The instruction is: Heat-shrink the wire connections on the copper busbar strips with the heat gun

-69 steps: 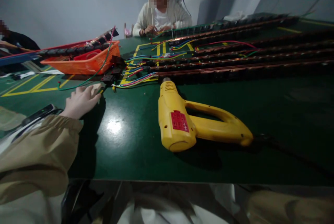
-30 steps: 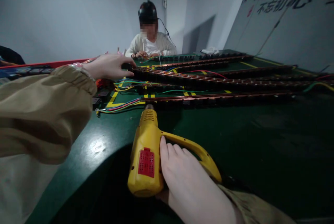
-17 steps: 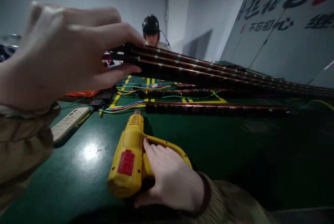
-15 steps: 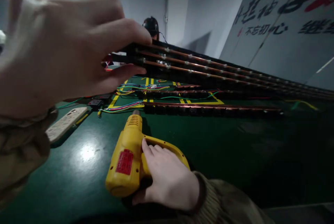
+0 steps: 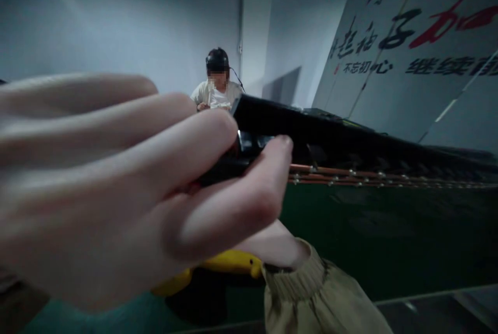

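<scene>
Close to the camera, my left hand [image 5: 155, 178] grips the near end of a long black strip [image 5: 330, 134], its thumb bent against the strip's side. Copper-coloured rods [image 5: 350, 172] with small silvery joints run along the lower side of the strip, which reaches off to the right. My right hand [image 5: 276, 246] lies behind and below my left hand, with its fingers hidden. Under both hands, parts of a yellow heat gun [image 5: 233, 261] show; its nozzle is out of sight.
The green table top [image 5: 350, 235] spreads beneath the strip, with its near edge at the lower right. Across it sits a person [image 5: 220, 85] wearing a black head strap. A panel with writing [image 5: 420, 49] stands at the right.
My left hand and the strip have come nearer and turned, so the rods now face downward. My right hand has moved up behind my left hand. More of the person shows.
</scene>
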A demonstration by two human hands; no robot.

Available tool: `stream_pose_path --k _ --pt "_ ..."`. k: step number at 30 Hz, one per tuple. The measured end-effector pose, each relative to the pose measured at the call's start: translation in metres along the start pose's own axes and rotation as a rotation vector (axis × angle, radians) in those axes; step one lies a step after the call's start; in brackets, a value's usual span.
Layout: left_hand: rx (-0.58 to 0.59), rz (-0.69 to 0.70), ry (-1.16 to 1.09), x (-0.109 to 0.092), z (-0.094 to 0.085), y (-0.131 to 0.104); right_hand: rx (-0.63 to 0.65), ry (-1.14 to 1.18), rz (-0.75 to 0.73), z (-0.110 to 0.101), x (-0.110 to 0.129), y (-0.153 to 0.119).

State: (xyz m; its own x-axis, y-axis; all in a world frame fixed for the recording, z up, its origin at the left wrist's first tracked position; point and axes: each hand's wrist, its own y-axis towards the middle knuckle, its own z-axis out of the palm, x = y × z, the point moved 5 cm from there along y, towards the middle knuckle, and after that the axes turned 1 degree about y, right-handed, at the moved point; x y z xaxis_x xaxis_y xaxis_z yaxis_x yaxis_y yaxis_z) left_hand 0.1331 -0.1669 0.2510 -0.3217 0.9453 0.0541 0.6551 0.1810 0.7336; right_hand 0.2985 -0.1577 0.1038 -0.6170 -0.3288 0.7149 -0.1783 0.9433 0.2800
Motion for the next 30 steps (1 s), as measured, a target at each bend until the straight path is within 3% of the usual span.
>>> stream_pose_path --k 1,3,6,11,14,20,24,27,30 --pt "0.083 0.103 0.14 -0.009 0.005 0.006 0.001 -0.004 0.009 -0.001 -0.001 0.001" --pt "0.091 0.149 0.251 -0.015 0.011 0.013 0.069 -0.065 -0.005 0.01 -0.002 0.002" --pt "0.149 0.066 0.228 -0.005 0.032 0.015 0.232 -0.225 -0.096 0.041 0.002 -0.002" --pt "0.474 -0.223 0.014 0.044 0.095 -0.006 0.272 -0.466 -0.118 0.077 0.008 -0.008" --pt "0.668 -0.313 -0.134 0.077 0.131 -0.022 0.26 -0.59 -0.262 0.091 0.016 -0.012" --pt "0.662 -0.355 -0.254 0.14 0.173 -0.032 0.249 -0.584 -0.493 0.123 0.018 -0.015" --pt "0.781 -0.345 -0.235 0.159 0.201 -0.051 0.251 -0.583 -0.522 0.13 0.017 -0.013" --pt "0.783 -0.345 -0.173 0.165 0.208 -0.062 0.275 -0.588 -0.485 0.124 0.017 -0.013" --pt "0.718 -0.31 -0.105 0.171 0.202 -0.063 0.353 -0.581 -0.442 0.114 0.014 -0.015"
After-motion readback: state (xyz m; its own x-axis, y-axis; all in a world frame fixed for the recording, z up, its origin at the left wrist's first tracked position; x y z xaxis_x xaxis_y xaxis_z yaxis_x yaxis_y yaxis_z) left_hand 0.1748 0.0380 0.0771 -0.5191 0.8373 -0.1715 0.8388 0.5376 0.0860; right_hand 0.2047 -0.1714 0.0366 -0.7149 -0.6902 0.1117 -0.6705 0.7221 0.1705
